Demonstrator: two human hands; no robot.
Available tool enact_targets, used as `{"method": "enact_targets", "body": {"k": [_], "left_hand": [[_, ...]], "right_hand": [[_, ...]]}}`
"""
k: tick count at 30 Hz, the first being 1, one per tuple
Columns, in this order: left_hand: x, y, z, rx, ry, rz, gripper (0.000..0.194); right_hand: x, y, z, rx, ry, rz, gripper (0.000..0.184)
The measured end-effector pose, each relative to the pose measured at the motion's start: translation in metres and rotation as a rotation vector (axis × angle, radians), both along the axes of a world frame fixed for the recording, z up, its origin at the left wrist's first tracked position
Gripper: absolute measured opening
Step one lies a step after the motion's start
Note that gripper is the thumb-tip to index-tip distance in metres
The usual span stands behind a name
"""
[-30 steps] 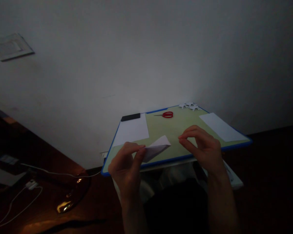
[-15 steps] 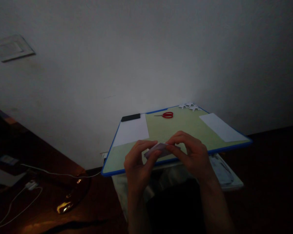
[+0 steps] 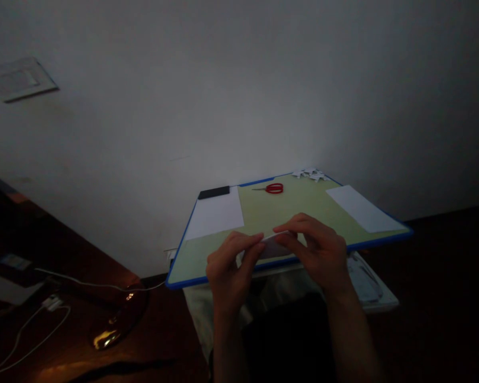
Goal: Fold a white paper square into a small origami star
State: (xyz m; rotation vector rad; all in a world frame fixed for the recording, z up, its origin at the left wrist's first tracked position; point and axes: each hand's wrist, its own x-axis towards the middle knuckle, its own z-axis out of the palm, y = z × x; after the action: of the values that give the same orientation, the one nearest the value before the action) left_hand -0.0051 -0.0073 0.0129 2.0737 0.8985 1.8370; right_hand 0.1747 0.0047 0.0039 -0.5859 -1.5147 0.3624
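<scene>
Item held: one folded piece of white paper (image 3: pixel 270 248), raised above the near edge of the desk (image 3: pixel 285 207), between my two hands. My left hand (image 3: pixel 230 267) pinches its left part between thumb and fingertips. My right hand (image 3: pixel 321 251) pinches its right part the same way, the thumb on the side facing me. Both grips are closed on the paper and stand near each other, a short stretch of it showing between them; its upper edge slopes up slightly toward the right. The exact number of folds cannot be determined in this dim light.

Desk surface: yellow-green, with a blue rim. On the left lies a white sheet (image 3: pixel 215 217), a flat black object (image 3: pixel 214 192) resting on its far end. Near the far edge, between that sheet and the right-hand corner, lie red-handled scissors (image 3: pixel 273 188), blades pointing left. At the far right corner I record a cluster of small white paper shapes (image 3: pixel 310 174), overlapping. Along the right side lies a second white sheet (image 3: pixel 361 207), flat. A pale wall (image 3: pixel 239 96) stands behind.
</scene>
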Motion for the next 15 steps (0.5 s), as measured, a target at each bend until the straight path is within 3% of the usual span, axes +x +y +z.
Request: {"method": "enact_targets", "body": {"k": [7,9,15], "left_hand": [[-0.0006,0.0000,0.0008,-0.013,-0.097,0.060,0.012],[0.0012,-0.0013,0.0025,-0.027,-0.111,0.059,0.010],[-0.0010,0.0005,-0.0023,-0.059,-0.141,0.075,0.005]], "right_hand": [[0.0073,0.0017,-0.0055,-0.088,-0.042,0.069,0.015],[0.0090,0.0015,-0.0058,-0.109,-0.074,0.044,0.008],[0.0092,0.0012,-0.0032,-0.131,-0.113,-0.025,0.015]]}}
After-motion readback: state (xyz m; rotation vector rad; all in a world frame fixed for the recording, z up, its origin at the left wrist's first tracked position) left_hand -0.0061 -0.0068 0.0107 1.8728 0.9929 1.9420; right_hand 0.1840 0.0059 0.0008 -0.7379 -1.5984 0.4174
